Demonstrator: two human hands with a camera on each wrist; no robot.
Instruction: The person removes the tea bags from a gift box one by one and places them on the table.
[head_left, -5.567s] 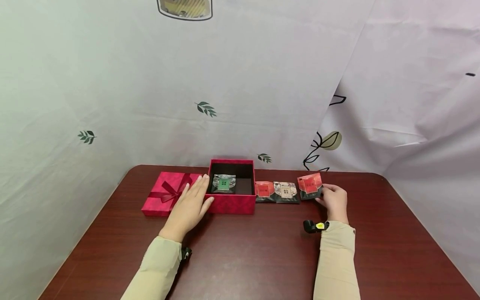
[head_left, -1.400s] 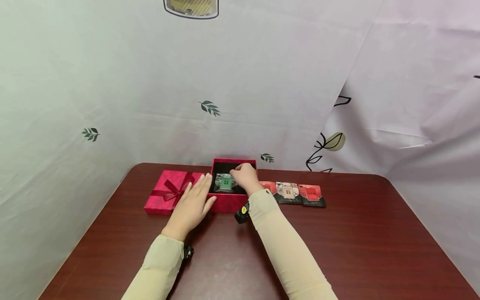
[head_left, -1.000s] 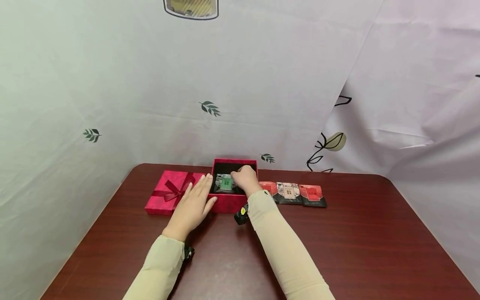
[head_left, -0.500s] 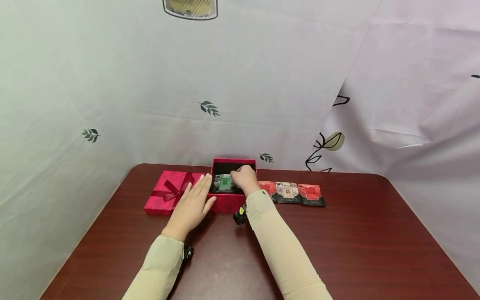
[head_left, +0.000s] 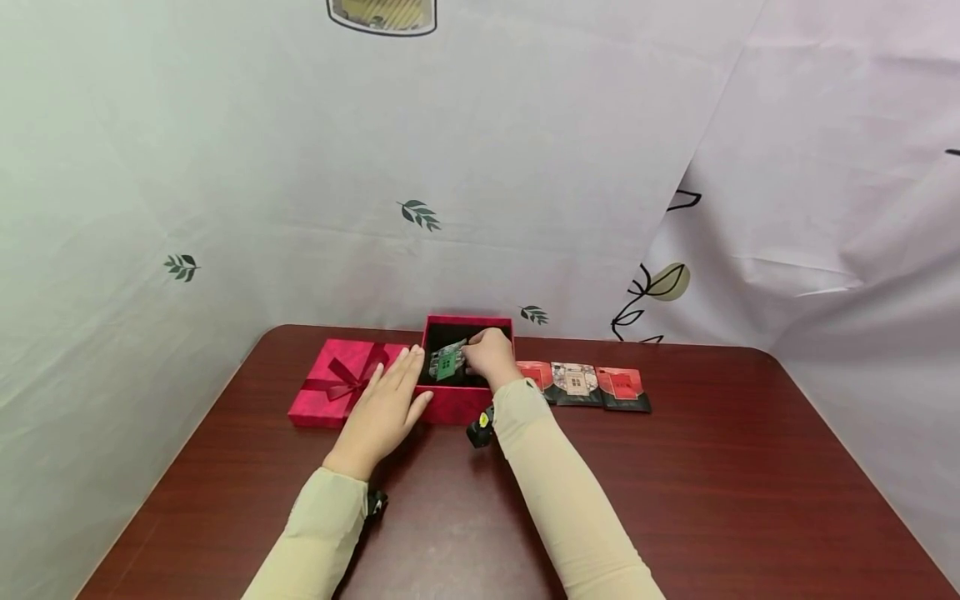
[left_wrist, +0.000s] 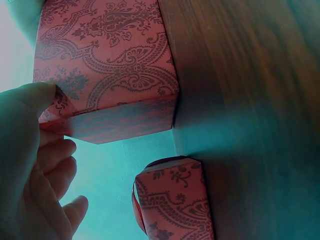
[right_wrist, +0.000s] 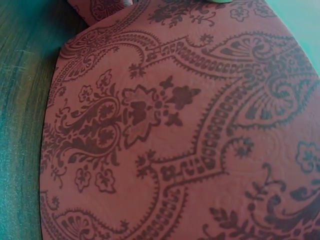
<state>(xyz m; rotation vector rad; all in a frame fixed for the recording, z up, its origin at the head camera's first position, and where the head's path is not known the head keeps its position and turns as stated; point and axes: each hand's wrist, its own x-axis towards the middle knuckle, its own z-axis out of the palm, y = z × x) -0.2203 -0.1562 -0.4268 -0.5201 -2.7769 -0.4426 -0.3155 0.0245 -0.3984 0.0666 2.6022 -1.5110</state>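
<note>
Pale leaf-printed cloth (head_left: pixel 525 167) behind reddish-brown table (head_left: pixel 750 483).

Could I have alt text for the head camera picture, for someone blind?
A right hand pinches a tilted green-labelled packet inside an open red box while the left hand touches the box's side. A ribboned lid lies on the table at left, three packets in a row at right.

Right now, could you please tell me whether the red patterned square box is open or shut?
The box is open: its dark interior shows, and the red ribboned lid lies beside it.
</note>
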